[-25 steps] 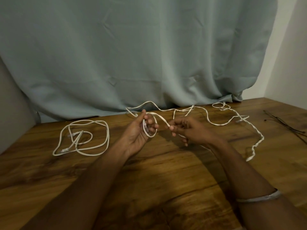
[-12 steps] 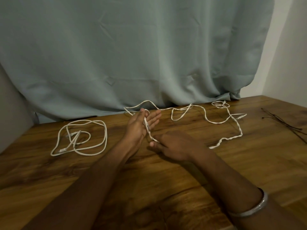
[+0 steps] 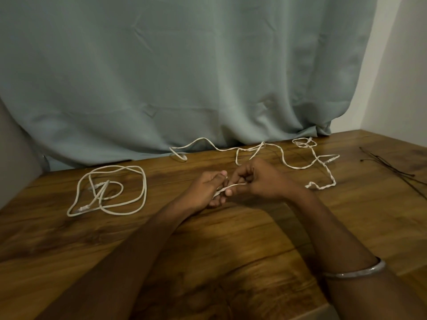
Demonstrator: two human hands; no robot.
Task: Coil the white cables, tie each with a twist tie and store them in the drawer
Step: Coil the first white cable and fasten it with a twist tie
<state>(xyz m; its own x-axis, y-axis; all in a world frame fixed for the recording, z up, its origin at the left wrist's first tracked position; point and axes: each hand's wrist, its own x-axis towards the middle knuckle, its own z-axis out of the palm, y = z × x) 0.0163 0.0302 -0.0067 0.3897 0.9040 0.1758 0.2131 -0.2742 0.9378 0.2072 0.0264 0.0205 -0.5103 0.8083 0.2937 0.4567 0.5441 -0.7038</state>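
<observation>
So far out to the left of the hands there's one white cable (image 3: 111,189) lying on the desk (image 3: 231,262) in a loose messy loop, plugs sitting inside it. No tie on it that I can see, so I'd say that one hasn't really been dealt with yet.

Then the left hand (image 3: 208,192), fingers curled, thumb on top, gripping the near end of the second cable (image 3: 285,161). Right up against it is the right hand (image 3: 261,179), also curled, pinching the same strand just beside the left thumb. Looks like the very start of winding it, I can't make out a finished loop in the fingers.

Behind and to the right of the hands, the rest of that cable wanders along the foot of the curtain (image 3: 184,77) and back down in a kinked zigzag, so nearly all its length is left to coil.

Way off to the right are some thin dark strands (image 3: 392,168), probably the twist ties, untouched. No drawer in view at all. Basically early days: nothing tied, nothing stored.
</observation>
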